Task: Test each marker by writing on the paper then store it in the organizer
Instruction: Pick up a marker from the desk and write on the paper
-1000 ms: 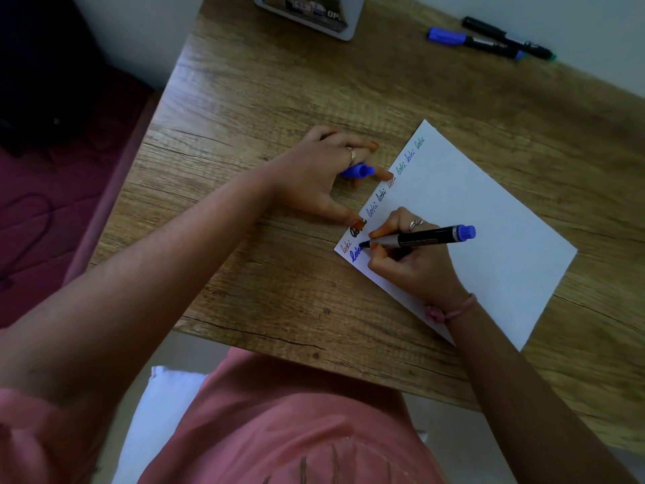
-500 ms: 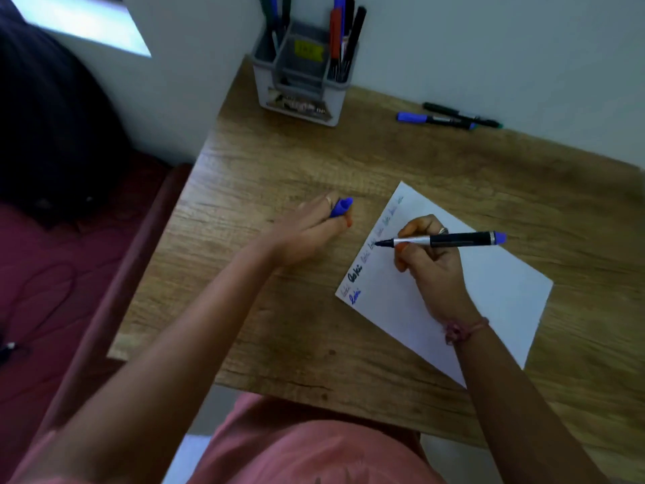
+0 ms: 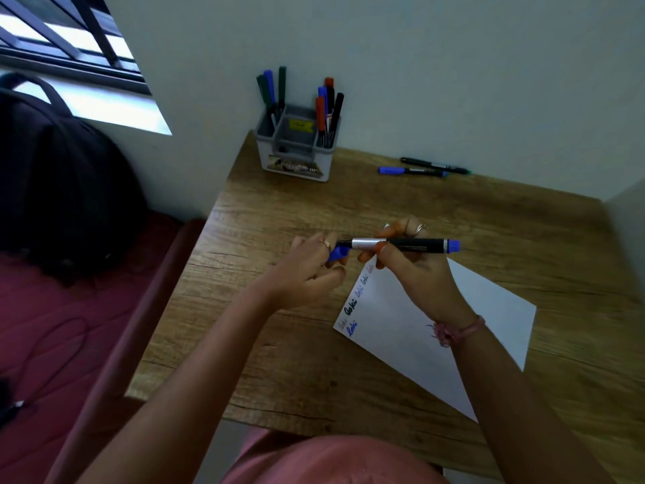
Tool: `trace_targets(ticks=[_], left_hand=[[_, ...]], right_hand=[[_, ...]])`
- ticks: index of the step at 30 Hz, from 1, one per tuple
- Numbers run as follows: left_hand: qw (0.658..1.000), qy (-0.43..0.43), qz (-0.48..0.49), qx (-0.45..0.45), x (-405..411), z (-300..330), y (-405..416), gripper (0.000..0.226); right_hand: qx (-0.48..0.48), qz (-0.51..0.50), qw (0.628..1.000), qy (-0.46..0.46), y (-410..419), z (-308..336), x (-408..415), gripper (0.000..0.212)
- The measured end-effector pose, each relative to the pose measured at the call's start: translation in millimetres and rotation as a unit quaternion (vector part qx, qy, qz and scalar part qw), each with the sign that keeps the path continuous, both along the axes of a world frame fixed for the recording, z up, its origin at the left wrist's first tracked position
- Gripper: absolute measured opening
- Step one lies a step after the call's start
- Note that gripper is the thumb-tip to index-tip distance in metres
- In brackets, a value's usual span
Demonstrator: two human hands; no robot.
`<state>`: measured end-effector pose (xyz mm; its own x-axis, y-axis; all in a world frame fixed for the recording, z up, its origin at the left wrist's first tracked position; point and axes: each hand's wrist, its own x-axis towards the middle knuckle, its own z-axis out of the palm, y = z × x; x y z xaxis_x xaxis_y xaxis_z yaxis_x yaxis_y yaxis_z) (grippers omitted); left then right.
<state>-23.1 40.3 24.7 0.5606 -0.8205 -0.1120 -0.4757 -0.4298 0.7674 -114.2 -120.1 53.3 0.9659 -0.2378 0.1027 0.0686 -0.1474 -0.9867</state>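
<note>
A wooden table (image 3: 401, 204) is seen from above, pushed against a pale wall. A white sheet of paper (image 3: 488, 309) lies on it at a slant, one corner aimed at the near left; short words in several inks run along its left edge, too small to be read, and its far corner is hidden behind the hands.

Both forearms reach in from the bottom edge, where they are cut off, and meet above the table's middle. A blue marker (image 3: 415, 244) is held level in the air above the paper's far corner, its long axis running left to right: the blue end plug points right, the silver collar and dark tip point left. The barrel is pinched by the curled fingers and thumb of the right hand (image 3: 415, 265), wrist bent upward, a pink band at the wrist. The blue cap (image 3: 337, 253) is gripped in the curled fingers of the left hand (image 3: 310, 270), mostly hidden by them, and is held at the marker's tip; whether tip and cap touch cannot be made out.

At the far edge a grey organizer (image 3: 296, 158) stands against the wall, markers upright in its outer compartments. Two loose markers (image 3: 424, 168) lie side by side to its right.
</note>
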Motion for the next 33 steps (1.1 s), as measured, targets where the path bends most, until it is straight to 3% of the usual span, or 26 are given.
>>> trace_targets(ticks=[7,12,14,17,22,25,28,30,33], left_hand=[[1.0,0.01,0.009,0.001,-0.2,6.1,1.7,0.007],[0.999,-0.048,-0.023,0.013,0.8,12.5,-0.1,0.004],[0.998,-0.059,-0.032,0.005,2.0,15.6,1.9,0.006],[1.0,-0.005,-0.026,-0.016,4.4,23.1,8.4,0.009],[0.987,0.122,-0.006,-0.108,5.6,37.6,15.5,0.017],[0.935,0.206,0.076,-0.277,5.7,43.1,9.4,0.021],[0.836,0.318,0.18,-0.41,-2.0,51.4,-3.7,0.021],[0.788,0.344,0.238,-0.451,-4.4,52.4,-12.2,0.02],[0.749,0.352,0.303,-0.473,-5.1,53.9,-20.1,0.021]], right_hand=[[-0.02,-0.001,0.999,-0.034,-9.9,10.0,-3.4,0.018],[-0.084,0.044,0.995,-0.015,-8.7,10.3,-3.1,0.007],[-0.13,0.063,0.989,-0.02,-11.9,15.3,-2.9,0.014],[-0.186,0.1,0.977,-0.004,-21.3,23.9,-3.0,0.023],[-0.13,0.089,0.987,-0.03,-23.2,28.6,-4.1,0.028],[-0.063,0.052,0.993,-0.084,-8.5,24.4,-0.7,0.027],[-0.036,0.005,0.989,-0.146,10.3,22.7,7.4,0.026],[-0.05,-0.02,0.984,-0.171,21.5,21.1,12.6,0.024],[-0.084,-0.061,0.977,-0.188,35.8,12.4,17.4,0.023]])
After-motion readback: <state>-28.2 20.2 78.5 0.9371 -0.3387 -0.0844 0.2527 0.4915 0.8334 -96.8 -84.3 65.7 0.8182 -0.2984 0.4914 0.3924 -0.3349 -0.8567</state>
